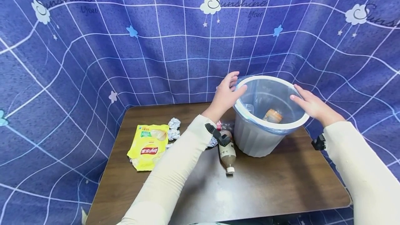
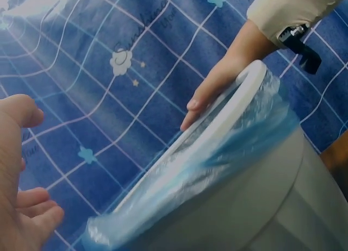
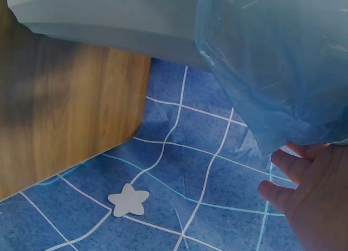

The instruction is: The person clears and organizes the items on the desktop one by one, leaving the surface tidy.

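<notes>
A pale grey trash bin with a white rim and a bluish plastic liner stands on the table, right of centre. Inside lie an orange-brown wrapped item and something clear. My left hand hovers by the bin's left rim, fingers loosely bent and holding nothing; the left wrist view shows a gap between it and the liner. My right hand rests at the right rim with its fingers extended. In the right wrist view, fingertips touch the liner's hanging edge.
A yellow chip bag lies on the wooden table, beside crumpled paper balls. Left of the bin's base lies a bottle with brown liquid, and behind it a clear bottle. A blue patterned curtain surrounds the table.
</notes>
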{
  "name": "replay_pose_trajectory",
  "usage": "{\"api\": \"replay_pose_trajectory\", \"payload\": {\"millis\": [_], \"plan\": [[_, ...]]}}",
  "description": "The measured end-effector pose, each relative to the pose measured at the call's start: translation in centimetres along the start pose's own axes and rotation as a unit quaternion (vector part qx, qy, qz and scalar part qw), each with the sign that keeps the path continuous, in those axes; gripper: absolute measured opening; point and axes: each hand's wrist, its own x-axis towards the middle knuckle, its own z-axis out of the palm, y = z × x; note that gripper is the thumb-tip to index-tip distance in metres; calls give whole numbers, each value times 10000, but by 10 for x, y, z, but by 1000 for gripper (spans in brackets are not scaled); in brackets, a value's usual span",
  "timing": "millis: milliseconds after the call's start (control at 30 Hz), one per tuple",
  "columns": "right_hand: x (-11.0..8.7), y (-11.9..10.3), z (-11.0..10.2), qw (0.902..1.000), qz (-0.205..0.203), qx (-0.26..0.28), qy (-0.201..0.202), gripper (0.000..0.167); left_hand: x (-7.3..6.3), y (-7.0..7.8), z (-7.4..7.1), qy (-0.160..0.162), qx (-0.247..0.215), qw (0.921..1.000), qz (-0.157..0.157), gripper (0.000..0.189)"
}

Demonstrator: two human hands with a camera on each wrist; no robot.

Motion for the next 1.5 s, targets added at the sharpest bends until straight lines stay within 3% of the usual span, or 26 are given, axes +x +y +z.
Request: {"api": "replay_pose_trajectory", "payload": {"millis": [167, 300, 433, 767, 900, 1100, 1500], "plan": [[0, 3, 0, 10000, -15, 16, 15, 72, 1, -16, -10, 397, 80, 9991, 126, 55], [1, 3, 0, 10000, 2, 32, -4, 73, -1, -28, -20, 740, -129, 9967, 304, 53], [0, 2, -1, 10000, 57, 31, -32, 74, -3, -41, -30, 966, -234, 9947, 274, 52], [1, 1, -1, 10000, 20, 43, 30, 73, -25, -103, -46, 1193, -125, 9928, -5, 54], [0, 1, -3, 10000, 19, 21, 39, 73, -38, -136, -49, 1147, -251, 9930, -80, 58], [0, 1, -5, 10000, 36, 53, 37, 72, -62, -186, -44, 836, -61, 9957, -396, 67], [0, 3, 1, 9999, -28, 102, 100, 72, -106, -259, -27, 403, -67, 9944, -970, 79]]}}
